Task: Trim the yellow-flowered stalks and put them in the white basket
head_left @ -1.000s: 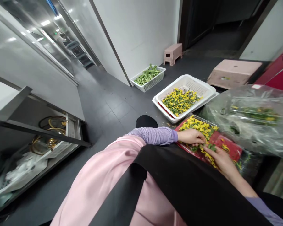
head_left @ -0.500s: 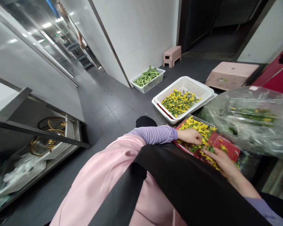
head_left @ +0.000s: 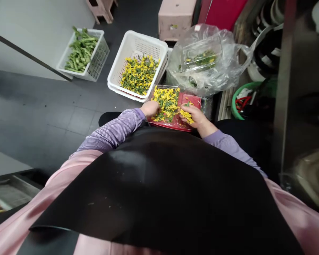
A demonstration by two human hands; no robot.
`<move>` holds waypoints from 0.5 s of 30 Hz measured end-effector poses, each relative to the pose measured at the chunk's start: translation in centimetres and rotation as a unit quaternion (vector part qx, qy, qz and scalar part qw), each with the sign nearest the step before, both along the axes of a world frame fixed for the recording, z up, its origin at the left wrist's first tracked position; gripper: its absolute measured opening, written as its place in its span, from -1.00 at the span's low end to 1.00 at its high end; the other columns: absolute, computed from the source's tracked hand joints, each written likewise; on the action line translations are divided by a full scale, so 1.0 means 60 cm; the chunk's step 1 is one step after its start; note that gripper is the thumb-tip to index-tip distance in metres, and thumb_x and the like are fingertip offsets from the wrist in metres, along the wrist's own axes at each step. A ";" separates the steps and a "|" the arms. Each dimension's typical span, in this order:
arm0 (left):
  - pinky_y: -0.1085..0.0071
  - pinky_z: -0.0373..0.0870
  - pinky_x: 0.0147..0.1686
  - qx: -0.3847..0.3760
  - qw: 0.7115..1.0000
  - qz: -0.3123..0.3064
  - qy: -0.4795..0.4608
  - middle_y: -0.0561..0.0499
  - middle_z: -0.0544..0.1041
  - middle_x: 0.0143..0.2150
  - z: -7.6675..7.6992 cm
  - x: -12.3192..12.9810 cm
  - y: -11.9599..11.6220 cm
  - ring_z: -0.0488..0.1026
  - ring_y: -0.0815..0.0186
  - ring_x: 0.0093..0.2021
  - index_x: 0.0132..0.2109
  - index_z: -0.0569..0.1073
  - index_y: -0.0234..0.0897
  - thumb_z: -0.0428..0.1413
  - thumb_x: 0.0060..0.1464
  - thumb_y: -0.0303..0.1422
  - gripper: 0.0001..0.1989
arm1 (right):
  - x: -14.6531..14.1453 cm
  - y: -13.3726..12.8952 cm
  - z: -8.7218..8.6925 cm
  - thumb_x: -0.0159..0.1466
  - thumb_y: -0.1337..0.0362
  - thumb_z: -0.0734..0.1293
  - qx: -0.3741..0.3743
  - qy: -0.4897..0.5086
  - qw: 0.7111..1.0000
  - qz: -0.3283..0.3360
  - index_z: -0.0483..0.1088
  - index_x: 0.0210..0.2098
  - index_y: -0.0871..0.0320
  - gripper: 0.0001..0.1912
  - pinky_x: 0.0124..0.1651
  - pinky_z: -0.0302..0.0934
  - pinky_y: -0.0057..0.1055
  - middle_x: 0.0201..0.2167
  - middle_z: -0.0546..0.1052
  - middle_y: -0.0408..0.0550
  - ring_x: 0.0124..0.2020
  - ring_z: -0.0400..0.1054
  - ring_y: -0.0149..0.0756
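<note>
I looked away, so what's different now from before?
The left hand moved left, away from the right hand, which holds yellow flowers, to the left edge of the flower pile. Whether it holds anything is hidden. The view swung right, showing a green tub. The white flower basket and plastic bag stayed put.

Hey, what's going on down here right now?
A person's right hand holds a bunch of yellow flowers over a red tray. The left hand is at the left edge of a flower heap. Beyond, a white basket holds more flowers, with a clear bag to its right.
</note>
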State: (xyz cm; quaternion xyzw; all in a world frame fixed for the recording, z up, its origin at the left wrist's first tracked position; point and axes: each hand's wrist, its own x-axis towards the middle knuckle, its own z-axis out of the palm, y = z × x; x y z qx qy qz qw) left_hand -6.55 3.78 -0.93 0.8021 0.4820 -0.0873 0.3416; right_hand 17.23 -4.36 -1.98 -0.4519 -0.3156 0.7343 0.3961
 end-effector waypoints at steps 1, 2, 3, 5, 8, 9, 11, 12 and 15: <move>0.38 0.35 -0.09 0.020 0.997 -0.044 0.056 -0.11 0.65 -0.27 -0.001 0.008 -0.011 0.58 0.17 -0.10 -0.12 0.71 -0.28 0.21 0.04 -0.56 -0.72 | -0.001 0.000 -0.004 -0.06 -0.06 0.58 0.001 -0.007 1.000 -0.001 0.23 -0.30 0.04 -0.43 -0.53 -0.06 -0.44 -0.45 0.42 -0.18 -0.54 0.18 -0.41; 0.35 0.36 -0.07 0.047 0.989 -0.088 0.112 -0.17 0.66 -0.16 -0.002 0.017 -0.022 0.58 0.13 -0.05 -0.04 0.71 -0.27 0.19 0.11 -0.52 -0.70 | -0.002 0.000 -0.008 -0.06 -0.10 0.58 0.002 -0.012 1.000 0.001 0.23 -0.30 0.05 -0.41 -0.52 -0.03 -0.43 -0.44 0.44 -0.16 -0.53 0.18 -0.41; 0.32 0.36 -0.06 0.073 0.977 -0.126 0.153 -0.23 0.65 -0.06 -0.003 0.026 -0.031 0.57 0.09 0.00 0.03 0.69 -0.29 0.13 0.19 -0.50 -0.67 | -0.002 0.000 -0.012 -0.05 -0.13 0.59 0.002 -0.016 1.000 0.005 0.23 -0.30 0.05 -0.39 -0.51 0.00 -0.42 -0.43 0.45 -0.16 -0.52 0.18 -0.41; 0.26 0.37 -0.05 0.103 0.962 -0.167 0.188 -0.35 0.60 0.05 -0.006 0.042 -0.042 0.57 0.02 0.05 0.11 0.66 -0.36 0.01 0.28 -0.50 -0.61 | -0.003 0.000 -0.019 -0.05 -0.18 0.59 0.003 -0.025 1.000 0.018 0.24 -0.30 0.05 -0.36 -0.49 0.06 -0.39 -0.45 0.43 -0.17 -0.52 0.18 -0.40; 0.30 0.36 -0.06 0.088 0.960 -0.176 0.200 -0.32 0.58 0.09 -0.009 0.051 -0.036 0.57 0.04 0.05 0.10 0.66 -0.32 0.07 0.25 -0.50 -0.62 | -0.003 -0.002 -0.025 0.01 -0.21 0.57 -0.003 -0.045 0.999 0.026 0.25 -0.31 0.05 -0.38 -0.44 0.15 -0.34 -0.49 0.40 -0.18 -0.52 0.21 -0.36; 0.33 0.35 -0.07 0.077 0.964 -0.169 0.191 -0.28 0.59 0.09 -0.009 0.049 -0.029 0.57 0.07 0.04 0.08 0.67 -0.28 0.13 0.21 -0.49 -0.64 | -0.003 -0.002 -0.026 0.03 -0.19 0.57 -0.009 -0.052 0.998 0.022 0.27 -0.30 0.06 -0.41 -0.42 0.18 -0.32 -0.49 0.40 -0.17 -0.51 0.23 -0.35; 0.38 0.34 -0.09 0.063 0.979 -0.131 0.146 -0.18 0.62 0.02 -0.010 0.040 -0.014 0.56 0.12 0.02 0.02 0.70 -0.24 0.24 0.11 -0.46 -0.68 | -0.003 -0.003 -0.028 0.07 -0.12 0.57 -0.025 -0.059 0.998 0.010 0.31 -0.29 0.07 -0.47 -0.37 0.24 -0.30 -0.47 0.43 -0.15 -0.48 0.28 -0.32; 0.40 0.33 -0.10 0.055 0.988 -0.097 0.111 -0.13 0.64 -0.07 -0.010 0.034 -0.006 0.56 0.16 -0.02 -0.03 0.70 -0.25 0.29 0.06 -0.45 -0.71 | -0.004 -0.003 -0.029 0.09 -0.09 0.57 -0.030 -0.061 0.998 0.004 0.33 -0.28 0.08 -0.50 -0.34 0.27 -0.28 -0.45 0.46 -0.13 -0.47 0.31 -0.31; 0.45 0.30 -0.23 -0.006 0.999 0.046 -0.022 0.06 0.54 -0.46 -0.005 0.016 0.009 0.51 0.31 -0.29 -0.25 0.68 -0.33 0.38 -0.07 -0.50 -0.84 | -0.008 -0.001 -0.034 0.11 -0.03 0.56 -0.023 -0.071 0.997 -0.010 0.39 -0.28 0.11 -0.56 -0.21 0.35 -0.20 -0.41 0.53 -0.07 -0.37 0.41 -0.25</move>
